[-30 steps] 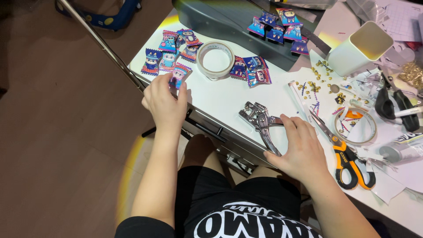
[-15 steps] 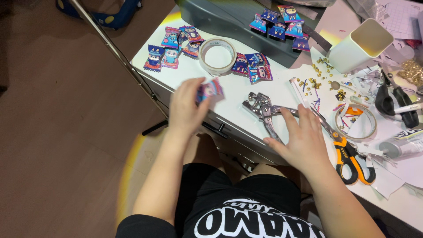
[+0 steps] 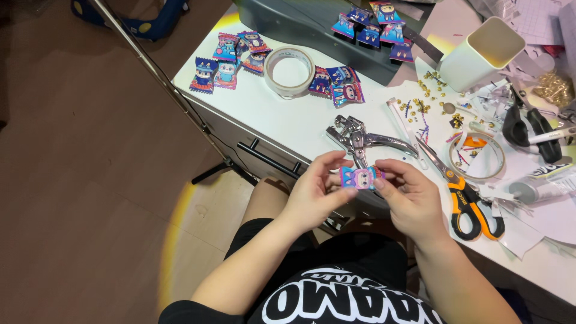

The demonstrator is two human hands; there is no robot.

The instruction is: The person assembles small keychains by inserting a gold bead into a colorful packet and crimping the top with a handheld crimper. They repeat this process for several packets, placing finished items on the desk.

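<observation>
A small colourful cartoon packet [image 3: 359,177] is held between both hands, just in front of the white table's near edge [image 3: 282,129]. My left hand [image 3: 316,192] pinches its left end and my right hand [image 3: 408,195] pinches its right end. Just beyond the packet lie metal punch pliers [image 3: 363,138] on the table. More packets of the same kind lie in a pile at the far left [image 3: 231,57], beside the tape roll [image 3: 339,84], and on the grey case [image 3: 372,24].
A roll of clear tape [image 3: 290,71] lies near the packets. Orange-handled scissors [image 3: 471,201] lie to the right. A white square cup [image 3: 483,51], small gold fittings [image 3: 435,84], and black tools [image 3: 528,126] crowd the right. A metal stand leg [image 3: 162,81] crosses the left.
My left hand took a packet from the left pile and brought it toward me. My right hand left the punch pliers and joined the left on the packet.
</observation>
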